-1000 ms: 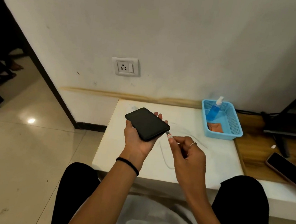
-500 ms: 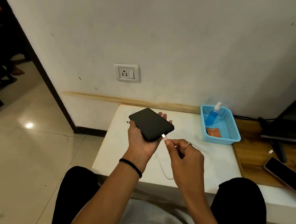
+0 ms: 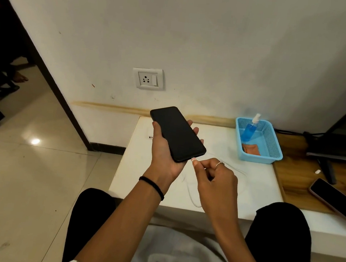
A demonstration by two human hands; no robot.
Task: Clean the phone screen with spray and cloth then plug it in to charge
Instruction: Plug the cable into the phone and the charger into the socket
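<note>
Since the earlier frame the white cable plug is now meeting the black phone's lower edge. Above the white table's open near-left part, the left hand is cradling the phone palm-up, while the right hand is pinching the plug.

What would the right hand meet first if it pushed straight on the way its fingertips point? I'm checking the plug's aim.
The phone's bottom edge: the right hand pinches the plug right at it, probably at the port.
</note>
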